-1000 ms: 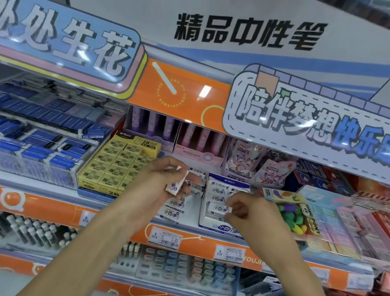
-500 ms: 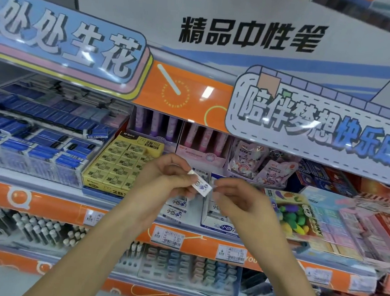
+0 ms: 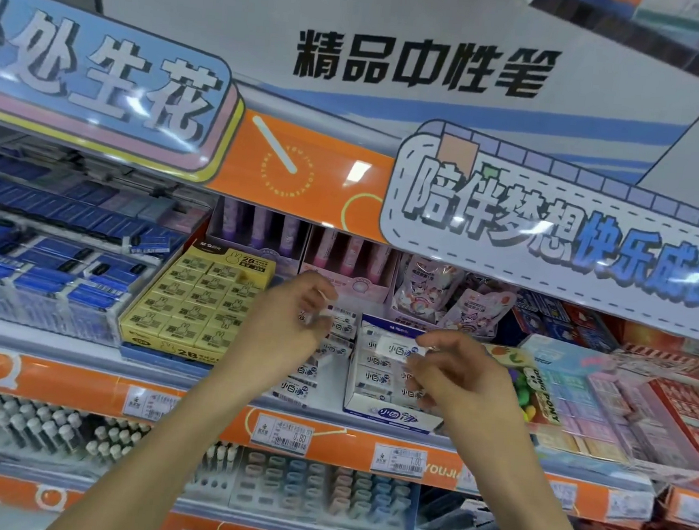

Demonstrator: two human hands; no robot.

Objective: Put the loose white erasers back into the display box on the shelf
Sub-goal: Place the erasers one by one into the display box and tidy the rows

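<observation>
The white and blue display box (image 3: 385,416) sits on the orange-edged shelf, with rows of white erasers inside. My right hand (image 3: 456,380) hovers over the box and pinches one white eraser (image 3: 395,348) by its end, just above the top rows. Left of the box, several loose white erasers (image 3: 296,389) lie on the bare shelf. My left hand (image 3: 283,326) is over that pile with its fingers curled around a small white eraser (image 3: 326,312). Most of that eraser is hidden by the fingers.
A yellow box of 2B erasers (image 3: 191,310) stands just left of the loose pile. Blue eraser packs (image 3: 63,278) fill the far left. Pink and purple tubes (image 3: 340,255) stand behind. A colourful pack (image 3: 539,391) and pastel boxes crowd the right. A sign overhang (image 3: 553,232) hangs low above.
The two hands met in the middle and the eraser passed from left to right. The right hand has carried it down over the box, and the left hand has gone back to the loose pile.
</observation>
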